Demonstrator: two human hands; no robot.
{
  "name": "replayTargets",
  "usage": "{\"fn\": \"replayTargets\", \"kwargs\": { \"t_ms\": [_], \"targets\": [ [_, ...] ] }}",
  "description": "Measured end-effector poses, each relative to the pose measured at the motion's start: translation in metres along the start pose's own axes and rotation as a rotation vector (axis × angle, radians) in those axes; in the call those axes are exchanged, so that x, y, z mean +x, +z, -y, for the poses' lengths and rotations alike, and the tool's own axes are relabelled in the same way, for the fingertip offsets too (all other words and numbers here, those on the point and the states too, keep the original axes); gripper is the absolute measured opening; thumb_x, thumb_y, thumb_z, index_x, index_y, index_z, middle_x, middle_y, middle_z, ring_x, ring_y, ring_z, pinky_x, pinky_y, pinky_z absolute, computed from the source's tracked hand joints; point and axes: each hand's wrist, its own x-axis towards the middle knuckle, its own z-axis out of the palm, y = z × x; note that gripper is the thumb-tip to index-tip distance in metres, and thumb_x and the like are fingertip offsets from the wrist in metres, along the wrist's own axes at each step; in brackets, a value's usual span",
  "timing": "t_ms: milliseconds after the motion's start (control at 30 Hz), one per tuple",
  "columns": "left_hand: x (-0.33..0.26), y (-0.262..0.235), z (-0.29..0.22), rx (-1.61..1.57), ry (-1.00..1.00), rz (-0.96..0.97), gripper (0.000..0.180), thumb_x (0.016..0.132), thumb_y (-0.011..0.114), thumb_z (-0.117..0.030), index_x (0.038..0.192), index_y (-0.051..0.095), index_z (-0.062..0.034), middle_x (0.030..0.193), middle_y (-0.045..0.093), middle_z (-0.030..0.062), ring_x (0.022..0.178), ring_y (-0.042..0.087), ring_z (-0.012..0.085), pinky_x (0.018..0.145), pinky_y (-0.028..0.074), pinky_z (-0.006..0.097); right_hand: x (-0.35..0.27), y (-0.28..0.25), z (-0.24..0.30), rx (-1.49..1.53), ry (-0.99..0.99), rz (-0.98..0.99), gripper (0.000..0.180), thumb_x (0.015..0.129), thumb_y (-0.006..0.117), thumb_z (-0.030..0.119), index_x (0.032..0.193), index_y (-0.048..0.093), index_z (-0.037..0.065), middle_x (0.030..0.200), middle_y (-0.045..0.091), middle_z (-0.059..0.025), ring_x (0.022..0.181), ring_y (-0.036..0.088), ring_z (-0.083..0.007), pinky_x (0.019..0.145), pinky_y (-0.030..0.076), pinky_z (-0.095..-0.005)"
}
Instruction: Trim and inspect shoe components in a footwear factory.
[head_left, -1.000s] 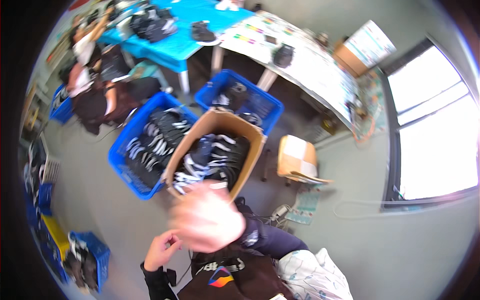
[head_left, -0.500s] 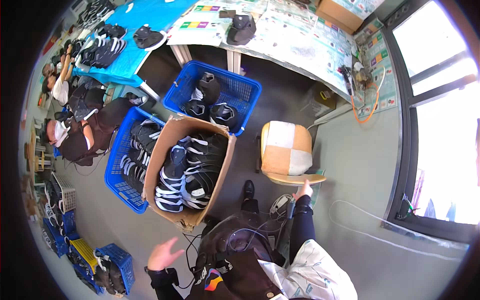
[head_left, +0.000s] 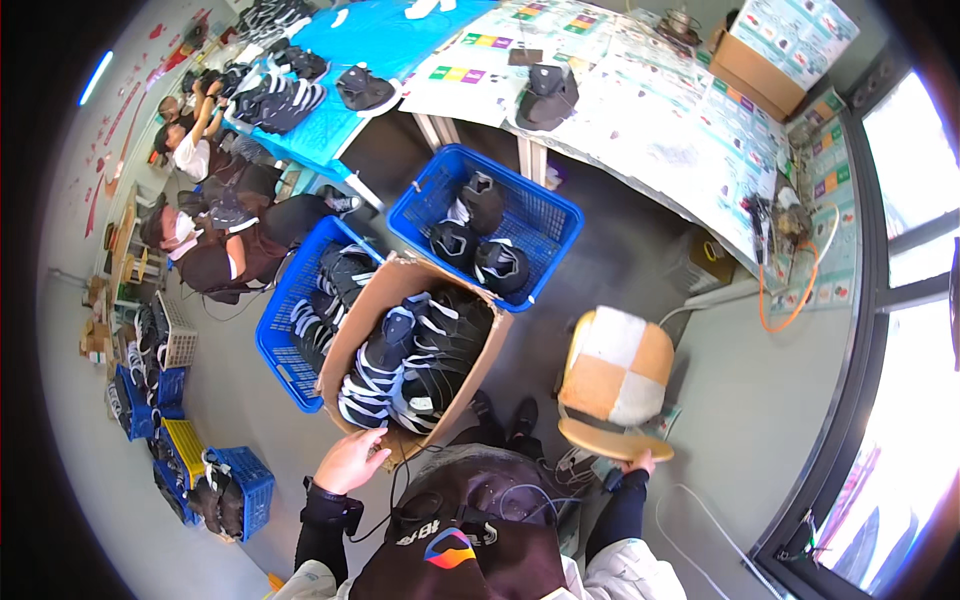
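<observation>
I'm resting left hand (head_left: 350,462) open-fingered on cardboard box (head_left: 392,445) near rim, right hand (head_left: 640,462) gripping stool (head_left: 612,382) edge beside box, grip unclear

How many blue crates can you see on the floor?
4: one under the table, one left of the cardboard box, and two small ones at far left. Others may be hidden.
</observation>
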Motion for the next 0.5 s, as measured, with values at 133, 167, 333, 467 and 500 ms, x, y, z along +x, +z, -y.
{"fn": "replayTargets", "kwargs": {
  "t_ms": [133,167,333,467,500],
  "targets": [
    [-0.027,-0.003,0.024,-0.045,0.009,-0.092,0.045,0.096,0.070,-0.033,0.130,0.067,-0.0045,0.109,0.075,0.0199,0.100,0.072,0.0368,0.087,0.057,0.047,-0.016,0.000,0.037,-0.354,0.157,0.221,0.055,0.101,0.061,0.038,0.145,0.050,0.006,0.132,0.066,-0.0183,0.110,0.070,-0.0413,0.079,0.058,-0.0630],
    [-0.017,-0.009,0.022,-0.066,0.049,-0.077,0.044,0.096,0.070,-0.034,0.129,0.067,-0.0049,0.106,0.074,0.0208,0.097,0.072,0.0385,0.085,0.057,0.048,-0.015,0.000,0.059,-0.361,0.120,0.181,0.055,0.100,0.062,0.037,0.144,0.050,0.006,0.133,0.065,-0.0186,0.113,0.069,-0.0414,0.083,0.057,-0.0620],
    [0.030,0.004,0.054,0.009,0.113,-0.005,0.038,0.100,0.068,-0.032,0.128,0.067,-0.0068,0.108,0.075,0.0180,0.098,0.071,0.0390,0.085,0.057,0.048,-0.016,0.095,0.165,-0.200,-0.103,0.188,0.055,0.098,0.066,0.035,0.142,0.053,0.004,0.139,0.063,-0.0205,0.124,0.063,-0.0420,0.103,0.050,-0.0567],
    [0.012,-0.078,0.061,-0.263,0.081,0.009,0.036,0.101,0.067,-0.032,0.124,0.068,-0.0037,0.101,0.076,0.0158,0.087,0.073,0.0329,0.078,0.058,0.040,-0.363,0.308,0.165,-0.553,-0.404,1.108,0.028,0.103,0.062,0.021,0.127,0.061,0.006,0.106,0.072,-0.0098,0.101,0.071,-0.0233,0.084,0.055,-0.0337],
    [0.005,-0.142,0.053,-0.268,0.127,-0.114,0.033,0.101,0.067,-0.031,0.118,0.068,-0.0033,0.097,0.075,0.0138,0.081,0.073,0.0295,0.076,0.057,0.040,-0.429,0.346,0.161,-0.757,-0.485,1.251,0.021,0.103,0.061,0.017,0.121,0.063,0.006,0.100,0.072,-0.0090,0.092,0.071,-0.0204,0.079,0.055,-0.0296]
  ]
}}
